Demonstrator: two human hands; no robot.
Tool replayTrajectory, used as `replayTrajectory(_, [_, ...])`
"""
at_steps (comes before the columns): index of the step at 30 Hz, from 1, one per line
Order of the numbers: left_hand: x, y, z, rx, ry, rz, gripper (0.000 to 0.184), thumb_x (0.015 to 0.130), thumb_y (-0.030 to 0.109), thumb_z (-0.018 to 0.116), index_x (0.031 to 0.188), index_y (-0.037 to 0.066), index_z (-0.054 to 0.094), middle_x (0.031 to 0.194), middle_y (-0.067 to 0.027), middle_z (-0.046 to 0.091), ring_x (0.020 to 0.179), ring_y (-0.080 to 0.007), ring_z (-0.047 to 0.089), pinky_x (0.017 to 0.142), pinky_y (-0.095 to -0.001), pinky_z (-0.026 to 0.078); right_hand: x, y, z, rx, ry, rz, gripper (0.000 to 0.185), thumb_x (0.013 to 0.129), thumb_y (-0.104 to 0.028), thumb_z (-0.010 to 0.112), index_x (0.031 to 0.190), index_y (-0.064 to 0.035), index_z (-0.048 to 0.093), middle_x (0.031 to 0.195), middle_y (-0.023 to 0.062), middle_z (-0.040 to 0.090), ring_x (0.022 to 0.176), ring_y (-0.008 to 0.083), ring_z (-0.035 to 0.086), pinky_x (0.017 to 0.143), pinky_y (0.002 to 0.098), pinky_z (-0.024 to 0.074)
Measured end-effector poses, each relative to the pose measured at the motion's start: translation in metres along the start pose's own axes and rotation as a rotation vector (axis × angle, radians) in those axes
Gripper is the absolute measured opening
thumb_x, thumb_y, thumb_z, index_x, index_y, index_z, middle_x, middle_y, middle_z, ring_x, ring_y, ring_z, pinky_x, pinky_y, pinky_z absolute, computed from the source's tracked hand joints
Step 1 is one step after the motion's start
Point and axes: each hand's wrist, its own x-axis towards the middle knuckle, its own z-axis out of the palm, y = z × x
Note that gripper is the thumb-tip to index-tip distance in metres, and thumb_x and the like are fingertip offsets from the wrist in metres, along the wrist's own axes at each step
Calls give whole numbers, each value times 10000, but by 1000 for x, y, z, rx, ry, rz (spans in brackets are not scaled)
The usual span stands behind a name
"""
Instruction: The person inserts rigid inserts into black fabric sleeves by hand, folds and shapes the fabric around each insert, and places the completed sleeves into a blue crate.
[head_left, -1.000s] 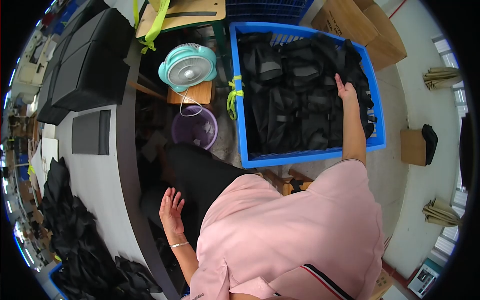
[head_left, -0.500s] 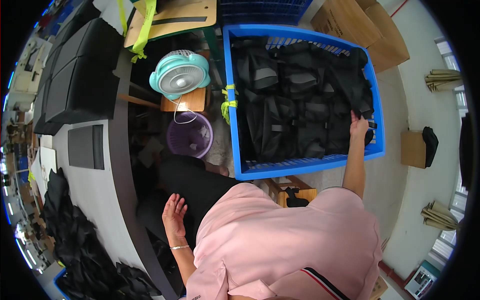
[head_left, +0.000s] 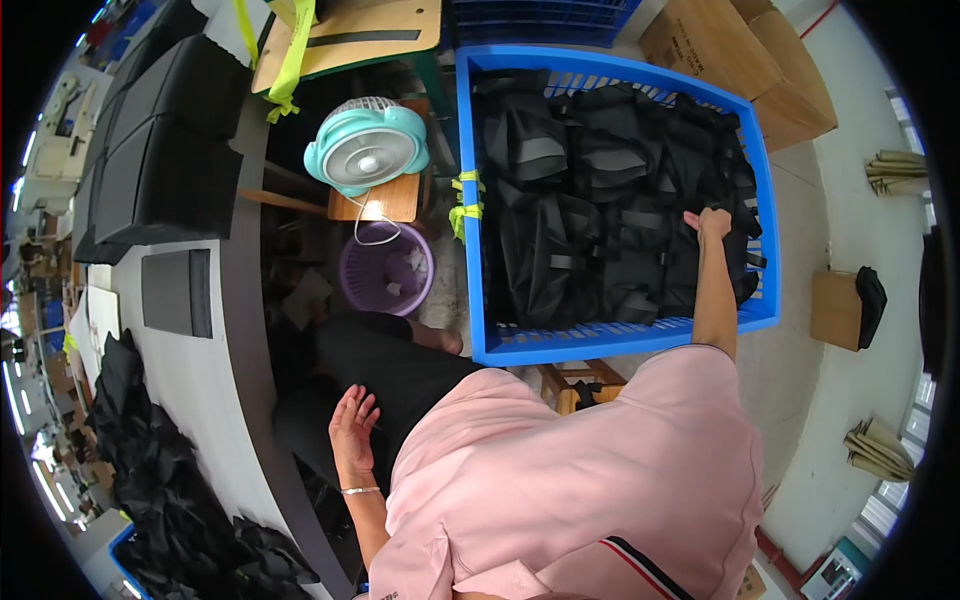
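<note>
A blue plastic basket (head_left: 618, 349) full of black fabric pieces (head_left: 560, 225), some with grey panels, stands in front of me. My right hand (head_left: 710, 223) reaches into its right half, back of the hand up and thumb pointing left. The fingers curl down into a black fabric piece (head_left: 741, 222) and are partly hidden by the hand itself. Over my dark-trousered lap, my left hand (head_left: 354, 430) is held palm up with loosely bent, parted fingers and nothing in it.
Left of the basket, a turquoise fan (head_left: 366, 150) sits on a wooden stool above a purple bin (head_left: 388, 275). A grey table (head_left: 190, 385) with black fabric and black boxes (head_left: 160, 180) runs along my left. Cardboard boxes (head_left: 740, 60) stand behind the basket.
My right hand has shifted slightly left within the basket, and the black piece at its right end now lies lower and flatter. My left hand stays nearly in place.
</note>
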Motion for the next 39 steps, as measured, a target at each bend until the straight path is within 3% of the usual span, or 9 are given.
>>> replayTrajectory(12, [10,-2,-5,-5,-6,-23,381,969,270,635,1264,31,599,1227,-79,649,1070,-183,638,894,-324,520,32,-54,-60,525,93,-334,378,944,-56,600,1251,124,471,1189,235,545,1025,355,616,772,447,652])
replayTrajectory(17, [9,-3,-11,-18,1,-11,389,976,261,622,1282,23,591,1247,-87,642,1078,-181,638,893,-322,523,95,-39,-55,514,131,77,636,898,-323,700,1275,129,458,1147,220,588,1035,326,650,804,380,611])
replayTrajectory(21, [5,-5,-26,-82,39,17,377,984,237,603,1291,18,589,1255,-93,641,1078,-178,641,886,-309,526,5,-8,9,-39,17,-376,520,864,-120,704,1323,44,523,1074,192,644,962,256,650,713,358,605])
replayTrajectory(22, [4,-4,-30,-109,49,40,367,984,232,601,1283,18,597,1244,-90,645,1070,-174,643,880,-299,525,-26,-8,21,-160,-142,-431,549,840,-119,701,1328,55,518,1143,217,628,963,303,667,773,350,603])
replayTrajectory(24, [1,-4,-41,-145,95,123,350,987,226,595,1268,17,610,1221,-84,652,1058,-160,642,865,-282,521,-70,-6,46,-821,-106,-1105,510,859,-110,693,1308,70,530,1230,277,576,1071,371,636,921,374,545])
replayTrajectory(25, [-1,-5,-49,-149,128,180,343,990,225,592,1261,17,617,1208,-80,655,1055,-150,638,858,-274,518,-93,-3,62,-683,-280,-1028,487,879,-108,679,1307,70,529,1347,284,480,1095,352,626,939,396,529])
replayTrajectory(29, [-14,4,-87,-63,497,533,275,979,162,594,1190,-4,656,1043,-61,707,931,-105,643,813,-241,499,-189,-13,111,-691,-341,-1623,448,918,-44,605,1356,-13,512,1487,269,332,1292,391,475,1028,416,467])
replayTrajectory(36, [-91,28,-188,289,1502,966,198,878,20,649,1071,51,684,1099,-96,689,1020,-234,638,906,-322,490,-396,-50,154,-502,-1019,-1697,434,942,13,518,1374,-5,483,1545,226,296,1404,412,335,1109,426,359])
replayTrajectory(39, [-129,21,-232,494,1835,895,293,817,92,748,1099,66,673,1155,-96,662,1109,-265,575,981,-381,436,-480,-50,158,-456,-1212,-1761,431,928,46,518,1356,7,492,1530,235,326,1404,408,348,1112,421,350])
